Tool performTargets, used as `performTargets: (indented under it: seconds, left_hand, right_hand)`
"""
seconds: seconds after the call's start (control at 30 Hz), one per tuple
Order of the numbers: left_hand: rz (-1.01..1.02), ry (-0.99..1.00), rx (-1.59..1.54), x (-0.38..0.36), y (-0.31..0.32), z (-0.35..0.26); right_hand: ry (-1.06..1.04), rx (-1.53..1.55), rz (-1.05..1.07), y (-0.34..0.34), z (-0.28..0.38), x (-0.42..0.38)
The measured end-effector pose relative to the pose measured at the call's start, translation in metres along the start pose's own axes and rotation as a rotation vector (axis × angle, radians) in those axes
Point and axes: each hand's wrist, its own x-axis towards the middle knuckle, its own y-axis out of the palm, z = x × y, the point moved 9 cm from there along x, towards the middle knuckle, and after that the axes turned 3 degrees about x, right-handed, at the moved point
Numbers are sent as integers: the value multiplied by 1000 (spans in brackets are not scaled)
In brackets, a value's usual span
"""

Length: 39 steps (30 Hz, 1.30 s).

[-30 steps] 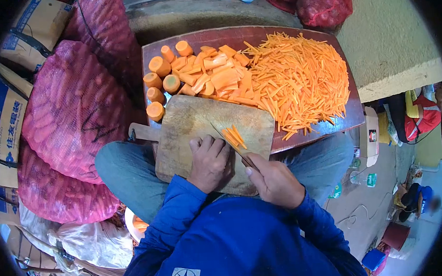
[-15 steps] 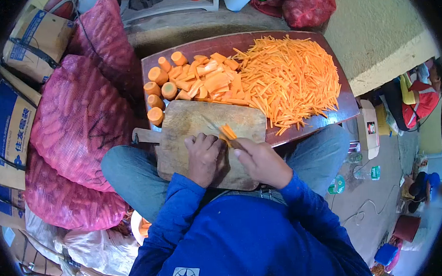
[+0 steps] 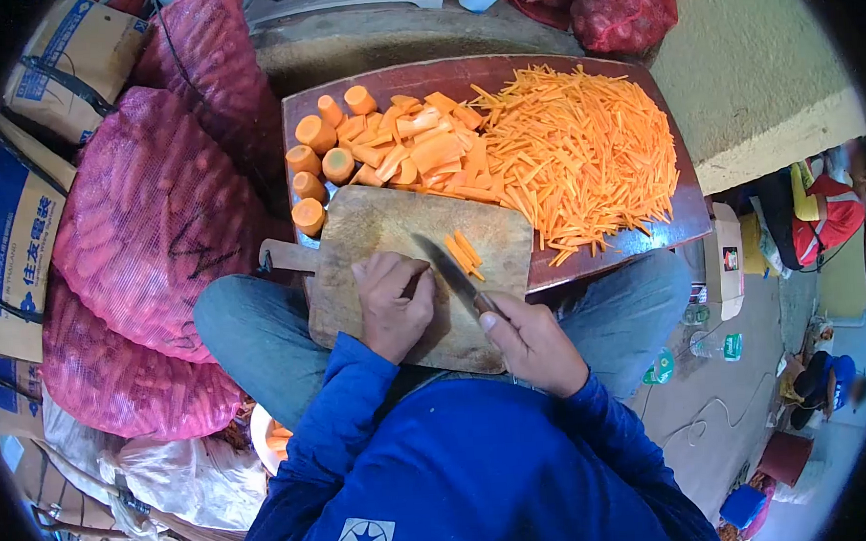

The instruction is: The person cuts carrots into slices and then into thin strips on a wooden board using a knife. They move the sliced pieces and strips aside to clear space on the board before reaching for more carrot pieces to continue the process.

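A wooden cutting board (image 3: 382,224) lies across the lap, its handle pointing left. My right hand (image 3: 535,343) grips a knife (image 3: 450,268), whose blade points up and left over the board. Right of the blade lie a few cut carrot strips (image 3: 464,254). My left hand (image 3: 394,305) rests on the board left of the knife, fingers curled; whether anything is under them is hidden. Beyond the board, a dark red table (image 3: 689,198) bears carrot chunks (image 3: 337,165), flat carrot slices (image 3: 437,153) and a large heap of thin carrot strips (image 3: 584,155).
Mesh sacks of carrots (image 3: 156,226) and cardboard boxes (image 3: 11,244) stand at the left. A concrete ledge (image 3: 755,67) is at the upper right. Plastic bottles (image 3: 716,346) stand on the floor at right. Another person (image 3: 826,385) is farther off at the right edge.
The knife and my right hand have moved slightly right and down, away from my left hand. The cut strips now lie apart from my left hand, right of the blade. The view has shifted a little.
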Motion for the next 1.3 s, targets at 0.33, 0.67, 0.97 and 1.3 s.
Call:
performTargets:
  seconds: [0.33,0.67,0.97,1.3]
  left_hand:
    - [46,32,4,1,6,0]
    - [113,119,134,2,12,-5]
    - [176,57,140,33,13,5]
    - [279,224,310,142,64,21]
  right_hand:
    - [37,-183,-114,-95,-25,18]
    - [25,136,-314,-152,-8,37]
    - [-17,686,-297,-123,-70,55]
    - [-49,661,-231,-115,-71,50]
